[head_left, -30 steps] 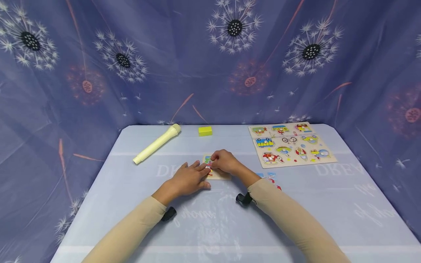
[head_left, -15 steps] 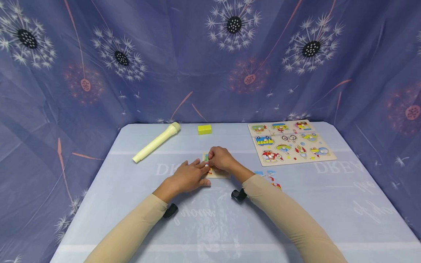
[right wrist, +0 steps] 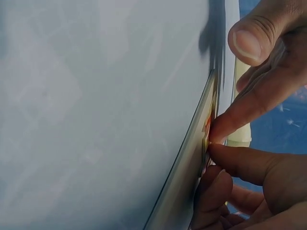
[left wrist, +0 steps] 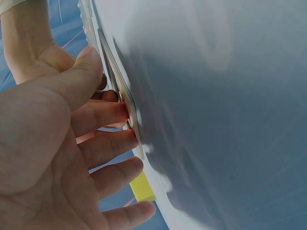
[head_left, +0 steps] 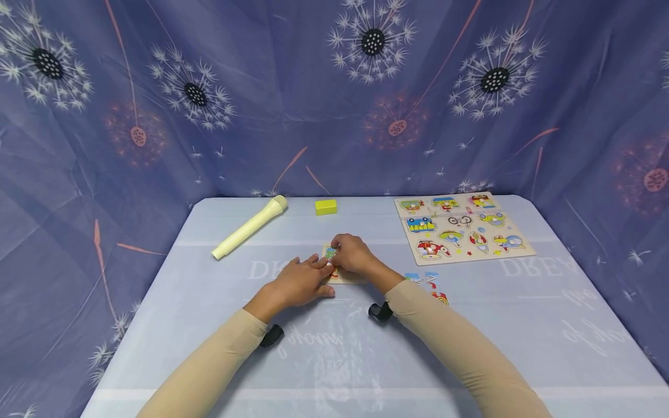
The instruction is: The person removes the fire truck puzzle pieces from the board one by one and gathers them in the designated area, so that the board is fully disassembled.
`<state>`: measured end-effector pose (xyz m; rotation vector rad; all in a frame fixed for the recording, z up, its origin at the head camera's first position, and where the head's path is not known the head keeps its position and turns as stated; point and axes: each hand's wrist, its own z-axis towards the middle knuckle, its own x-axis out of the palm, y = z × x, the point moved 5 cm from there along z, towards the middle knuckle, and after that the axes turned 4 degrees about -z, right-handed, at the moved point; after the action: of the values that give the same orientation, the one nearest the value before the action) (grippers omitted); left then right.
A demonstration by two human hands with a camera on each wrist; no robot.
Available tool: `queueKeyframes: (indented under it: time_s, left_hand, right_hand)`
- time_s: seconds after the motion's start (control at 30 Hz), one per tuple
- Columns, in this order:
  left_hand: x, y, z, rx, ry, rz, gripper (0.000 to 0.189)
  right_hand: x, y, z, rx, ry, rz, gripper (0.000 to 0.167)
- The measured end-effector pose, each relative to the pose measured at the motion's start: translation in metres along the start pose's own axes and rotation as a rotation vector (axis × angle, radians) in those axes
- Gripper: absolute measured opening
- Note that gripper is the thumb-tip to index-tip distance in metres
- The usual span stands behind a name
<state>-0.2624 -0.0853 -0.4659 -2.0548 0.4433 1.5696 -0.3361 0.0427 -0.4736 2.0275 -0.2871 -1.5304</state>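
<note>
At the frame's centre, our left hand [head_left: 299, 283], straight-fingered, touches a small board [head_left: 346, 278]. Our right hand [head_left: 353, 254] pinches a puzzle piece [head_left: 331, 253].

The left hand [head_left: 297, 283] lies palm down, fingers reaching onto a small jigsaw board [head_left: 347, 279], and the right hand [head_left: 353, 255] curls over it (fingertips hidden). Loose jigsaw pieces [head_left: 431, 277] lie beside the right sleeve [head_left: 460, 342]; beyond are a vehicle puzzle board [head_left: 467, 233], a yellow block [head_left: 326, 207] and a pale microphone-shaped stick [head_left: 251, 227].
</note>
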Motion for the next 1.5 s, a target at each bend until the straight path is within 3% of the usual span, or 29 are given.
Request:
queueKeyframes:
  time_s: [0.6, 0.73, 0.87, 1.1, 1.23, 1.5]
  left_hand:
    - [-0.001, -0.002, 0.001, 0.015, -0.001, 0.007, 0.068]
    - [-0.001, -0.002, 0.002, 0.025, -0.003, 0.008, 0.066]
    - [0.000, -0.002, 0.002, 0.019, -0.004, 0.013, 0.063]
    - [0.000, -0.001, 0.001, 0.002, 0.004, 0.000, 0.063]
    - [-0.002, -0.001, 0.000, 0.002, 0.006, 0.016, 0.061]
    - [-0.007, 0.000, 0.005, 0.039, -0.016, 0.022, 0.053]
  right_hand:
    - [-0.012, -0.010, -0.001, -0.103, 0.056, -0.068, 0.026]
    - [-0.026, -0.028, -0.014, -0.183, 0.056, -0.016, 0.028]
    - [-0.049, -0.058, -0.038, -0.257, 0.043, 0.001, 0.031]
    - [-0.064, -0.104, -0.080, -0.228, 0.058, -0.049, 0.031]
    - [-0.057, -0.111, -0.089, -0.242, 0.081, -0.093, 0.030]
    - [-0.055, -0.105, -0.088, -0.218, 0.067, -0.084, 0.030]
